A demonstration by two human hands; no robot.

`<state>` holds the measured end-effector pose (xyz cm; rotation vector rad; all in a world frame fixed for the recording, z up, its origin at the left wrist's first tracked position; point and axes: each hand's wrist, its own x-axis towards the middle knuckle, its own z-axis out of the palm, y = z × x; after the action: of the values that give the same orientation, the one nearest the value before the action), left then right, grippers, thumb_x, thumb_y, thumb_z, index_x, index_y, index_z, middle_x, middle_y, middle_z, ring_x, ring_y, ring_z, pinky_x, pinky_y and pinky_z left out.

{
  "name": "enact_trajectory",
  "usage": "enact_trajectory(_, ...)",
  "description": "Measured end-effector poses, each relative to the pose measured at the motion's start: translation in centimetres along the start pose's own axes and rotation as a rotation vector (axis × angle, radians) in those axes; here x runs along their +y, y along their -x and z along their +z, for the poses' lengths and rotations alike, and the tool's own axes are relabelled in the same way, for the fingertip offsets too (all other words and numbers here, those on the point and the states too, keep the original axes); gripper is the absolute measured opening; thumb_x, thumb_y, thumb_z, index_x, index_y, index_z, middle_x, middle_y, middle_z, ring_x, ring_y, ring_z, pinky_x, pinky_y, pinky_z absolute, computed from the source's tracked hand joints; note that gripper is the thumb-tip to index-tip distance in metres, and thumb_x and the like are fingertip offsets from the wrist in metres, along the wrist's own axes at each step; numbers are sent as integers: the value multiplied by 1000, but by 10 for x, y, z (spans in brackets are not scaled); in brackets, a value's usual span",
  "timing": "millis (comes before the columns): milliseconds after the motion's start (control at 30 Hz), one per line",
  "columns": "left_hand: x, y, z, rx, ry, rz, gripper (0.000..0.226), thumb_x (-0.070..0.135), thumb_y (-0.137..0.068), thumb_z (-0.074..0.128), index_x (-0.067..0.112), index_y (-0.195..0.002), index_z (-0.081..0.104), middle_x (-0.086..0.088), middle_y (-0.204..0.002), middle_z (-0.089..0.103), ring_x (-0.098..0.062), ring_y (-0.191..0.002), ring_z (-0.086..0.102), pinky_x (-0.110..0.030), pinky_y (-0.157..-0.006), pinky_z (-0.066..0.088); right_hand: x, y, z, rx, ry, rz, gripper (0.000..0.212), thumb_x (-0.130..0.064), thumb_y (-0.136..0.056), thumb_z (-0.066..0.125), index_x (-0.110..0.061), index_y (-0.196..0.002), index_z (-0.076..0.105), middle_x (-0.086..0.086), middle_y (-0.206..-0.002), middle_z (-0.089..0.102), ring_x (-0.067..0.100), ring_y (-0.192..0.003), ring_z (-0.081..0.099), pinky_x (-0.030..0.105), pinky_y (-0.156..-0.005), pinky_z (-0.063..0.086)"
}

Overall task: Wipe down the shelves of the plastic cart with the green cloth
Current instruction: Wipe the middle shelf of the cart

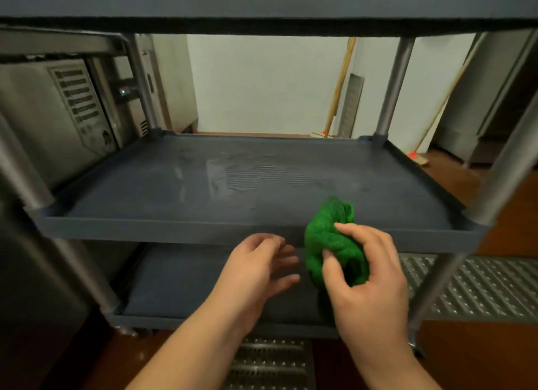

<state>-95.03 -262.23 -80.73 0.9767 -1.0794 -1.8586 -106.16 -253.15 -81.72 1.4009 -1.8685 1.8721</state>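
Cloth (334,244) bunched in R hand (366,276) at mid shelf (174,229) edge.

Single head-worn view, low and close, facing forward and down into the cart's middle shelf (262,185).

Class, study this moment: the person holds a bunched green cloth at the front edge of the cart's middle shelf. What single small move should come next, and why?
Probably reach the right hand forward and press the green cloth flat onto the middle shelf. The cloth is bunched at the front rim, the left hand holds nothing, and smears show mid-shelf.
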Motion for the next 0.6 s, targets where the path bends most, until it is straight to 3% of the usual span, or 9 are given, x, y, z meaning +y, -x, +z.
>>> enact_trajectory(167,6,-20,-22,61,-77,36,10,14,-96,54,6,-99,59,-14,-89,65,-20,-76,66,-32,-57,55,-9,-13,26,51,-7,78,37,-6,-82,73,-30,-109,64,-15,-110,58,-8,-104,55,3,-86,36)
enact_trajectory(367,28,-26,-24,-22,161,-317,33,30,-95,59,-1,-107,55,-19,-101,59,-28,-87,64,-37,-61,60,-51,-54,29,79,93,89,35,-7,-84,71,-30,-109,63,-11,-108,58,-7,-103,55,4,-84,37)
enact_trajectory(433,29,-31,-21,19,210,-333,38,31,-94,62,-1,-111,52,-20,-103,57,-32,-91,63,-40,-66,59,-53,-74,20,107,101,99,34,-10,-85,71,-32,-111,62,-7,-111,59,-4,-105,56,7,-86,41)
enact_trajectory(533,27,-36,-16,63,258,-320,25,27,-94,61,4,-95,52,-16,-95,53,-33,-89,61,-45,-81,54,-38,-103,8,113,118,128,30,-15,-86,71,-27,-113,64,-2,-115,62,8,-107,59,16,-89,46)
enact_trajectory(600,25,-39,-14,44,306,-334,25,27,-95,60,4,-96,50,-18,-95,53,-33,-87,60,-45,-80,53,-20,-115,5,91,136,130,30,-17,-85,72,-25,-113,66,-1,-114,64,12,-108,60,25,-94,50)
